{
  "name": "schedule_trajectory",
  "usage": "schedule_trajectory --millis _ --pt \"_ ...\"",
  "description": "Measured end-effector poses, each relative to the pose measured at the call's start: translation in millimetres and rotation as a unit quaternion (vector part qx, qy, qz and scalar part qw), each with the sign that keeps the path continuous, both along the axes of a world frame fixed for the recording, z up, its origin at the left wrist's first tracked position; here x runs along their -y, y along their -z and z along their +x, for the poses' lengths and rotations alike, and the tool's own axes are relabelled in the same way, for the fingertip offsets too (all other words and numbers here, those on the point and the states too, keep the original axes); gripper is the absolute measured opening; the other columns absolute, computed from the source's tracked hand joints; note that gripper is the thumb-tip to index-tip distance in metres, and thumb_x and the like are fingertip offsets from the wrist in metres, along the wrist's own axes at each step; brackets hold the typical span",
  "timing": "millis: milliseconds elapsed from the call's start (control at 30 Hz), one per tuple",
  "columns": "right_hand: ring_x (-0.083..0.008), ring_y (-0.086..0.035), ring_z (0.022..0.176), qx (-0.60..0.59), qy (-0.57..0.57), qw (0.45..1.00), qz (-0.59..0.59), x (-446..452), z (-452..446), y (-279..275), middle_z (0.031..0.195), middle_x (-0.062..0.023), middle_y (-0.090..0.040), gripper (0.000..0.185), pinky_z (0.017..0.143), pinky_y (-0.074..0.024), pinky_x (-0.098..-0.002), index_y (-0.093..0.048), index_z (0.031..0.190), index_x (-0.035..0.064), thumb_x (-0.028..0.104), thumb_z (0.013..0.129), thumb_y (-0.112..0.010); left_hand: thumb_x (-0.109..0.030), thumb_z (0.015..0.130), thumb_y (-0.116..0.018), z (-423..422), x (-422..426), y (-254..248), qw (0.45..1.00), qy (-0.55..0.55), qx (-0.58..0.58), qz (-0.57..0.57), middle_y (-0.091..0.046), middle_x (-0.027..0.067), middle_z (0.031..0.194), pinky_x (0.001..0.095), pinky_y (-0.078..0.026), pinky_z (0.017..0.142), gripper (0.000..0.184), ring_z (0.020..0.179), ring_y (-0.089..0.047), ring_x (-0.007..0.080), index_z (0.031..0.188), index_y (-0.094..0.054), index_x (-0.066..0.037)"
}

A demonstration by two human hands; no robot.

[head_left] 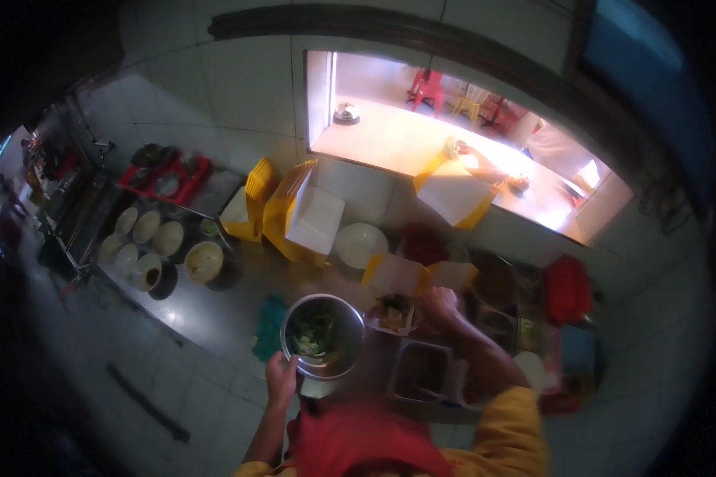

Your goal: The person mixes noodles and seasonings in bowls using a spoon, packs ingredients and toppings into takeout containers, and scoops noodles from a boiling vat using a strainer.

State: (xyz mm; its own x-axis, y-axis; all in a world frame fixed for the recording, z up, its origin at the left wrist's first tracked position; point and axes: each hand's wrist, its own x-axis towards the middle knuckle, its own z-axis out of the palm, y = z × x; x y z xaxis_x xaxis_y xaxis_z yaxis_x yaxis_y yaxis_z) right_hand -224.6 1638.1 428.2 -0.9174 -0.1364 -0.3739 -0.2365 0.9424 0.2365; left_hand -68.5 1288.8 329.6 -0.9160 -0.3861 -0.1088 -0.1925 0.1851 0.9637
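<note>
My left hand (281,378) grips the near-left rim of a round metal bowl (361,327). Chopped green vegetables (314,330) lie inside it. To the right of the bowl, a takeaway box (395,274) stands with its lid up, yellow outside and white inside, and food (392,312) in it. My right hand (437,306) is closed beside this box, with my arm reaching forward; whatever its fingers hold is hidden. A second yellow flap (451,276) rises just behind that hand. Nearer my body is a rectangular metal tray (422,370) with dark contents.
Several small bowls (168,238) stand on the left of the steel counter. Stacked yellow boxes (282,215), a white plate (361,245) and a red basket (167,179) line the back. Another open box (453,195) sits by the serving window. A teal cloth (269,326) touches the bowl's left side.
</note>
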Motion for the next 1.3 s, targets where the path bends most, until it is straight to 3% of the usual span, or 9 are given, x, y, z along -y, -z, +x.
schedule_trajectory --millis 100,200,333,467,533,667,933,1133,1300 --pt "-0.0223 -0.065 0.074 -0.029 -0.009 0.999 -0.016 -2 2 15 0.078 -0.0070 -0.066 0.015 0.061 -0.0506 -0.0326 -0.068 0.077 0.0111 0.024 0.069 -0.064 -0.018 0.076 -0.063 -1 -4 -14 0.999 0.005 0.017 -0.030 -0.050 0.0101 0.065 0.0317 -0.039 0.064 0.026 0.065 -0.044 0.0159 0.069 -0.047 0.002" --pt "-0.0239 -0.065 0.073 0.024 0.008 0.999 -0.046 14 16 -52 0.076 -0.0091 -0.065 0.018 0.058 -0.0508 -0.0343 -0.066 0.072 0.0114 0.017 0.056 -0.073 -0.018 0.076 -0.064 -2 -6 -25 0.999 0.012 0.005 -0.050 -0.054 0.0115 0.068 0.0313 -0.040 0.066 0.024 0.067 -0.048 0.0162 0.072 -0.051 0.002" --pt "-0.0233 -0.064 0.071 -0.024 -0.069 0.979 -0.189 28 44 -102 0.077 -0.0078 -0.064 0.024 0.059 -0.0494 -0.0339 -0.066 0.077 0.0107 0.032 0.067 -0.068 -0.017 0.077 -0.063 -2 -14 -38 0.999 0.029 0.005 -0.014 -0.055 0.0107 0.067 0.0316 -0.041 0.064 0.021 0.065 -0.050 0.0162 0.073 -0.052 0.001" --pt "-0.0223 -0.064 0.071 0.024 -0.068 0.985 -0.158 63 65 -89 0.081 -0.0076 -0.065 0.016 0.056 -0.0493 -0.0336 -0.066 0.077 0.0107 0.026 0.071 -0.064 -0.015 0.077 -0.062 -7 -23 -45 0.999 0.044 0.002 -0.026 -0.054 0.0094 0.062 0.0314 -0.041 0.061 0.020 0.061 -0.049 0.0150 0.070 -0.051 0.001" --pt "-0.0215 -0.064 0.068 0.078 -0.118 0.989 -0.048 77 69 -71 0.077 -0.0071 -0.065 0.009 0.053 -0.0495 -0.0341 -0.066 0.076 0.0126 0.018 0.075 -0.059 -0.016 0.077 -0.062 -9 -26 -39 0.998 0.047 -0.027 -0.031 -0.053 0.0078 0.060 0.0308 -0.041 0.059 0.022 0.059 -0.049 0.0138 0.068 -0.050 0.000" --pt "-0.0227 -0.066 0.069 0.028 -0.129 0.989 -0.063 86 74 -40 0.075 -0.0095 -0.066 0.011 0.054 -0.0510 -0.0354 -0.067 0.075 0.0100 0.017 0.074 -0.058 -0.016 0.077 -0.063 -11 -32 -54 0.998 0.062 -0.016 -0.028 -0.052 0.0054 0.058 0.0293 -0.040 0.056 0.024 0.058 -0.049 0.0113 0.066 -0.048 -0.001" --pt "-0.0212 -0.064 0.060 0.013 -0.133 0.984 -0.119 75 74 -72 0.066 -0.0080 -0.063 0.011 0.048 -0.0482 -0.0332 -0.065 0.067 0.0129 0.013 0.074 -0.056 -0.017 0.078 -0.063 -13 -27 -43 0.997 0.047 -0.050 -0.025 -0.051 0.0043 0.057 0.0285 -0.040 0.050 0.024 0.053 -0.048 0.0091 0.066 -0.048 -0.002" --pt "-0.0229 -0.065 0.064 0.006 -0.106 0.990 -0.089 78 67 -40 0.070 -0.0099 -0.065 0.010 0.052 -0.0503 -0.0348 -0.067 0.071 0.0085 0.014 0.070 -0.059 -0.015 0.078 -0.062 -13 -32 -61 0.998 0.055 -0.004 0.003 -0.051 0.0038 0.057 0.0279 -0.040 0.051 0.023 0.055 -0.048 0.0088 0.067 -0.048 -0.001" --pt "-0.0230 -0.065 0.064 0.031 -0.127 0.987 -0.091 80 65 -48 0.072 -0.0101 -0.065 0.010 0.051 -0.0503 -0.0352 -0.067 0.071 0.0085 0.014 0.069 -0.060 -0.014 0.079 -0.061 -15 -26 -40 0.995 0.062 -0.060 -0.045 -0.052 0.0035 0.059 0.0265 -0.040 0.051 0.022 0.056 -0.048 0.0076 0.066 -0.048 -0.002"
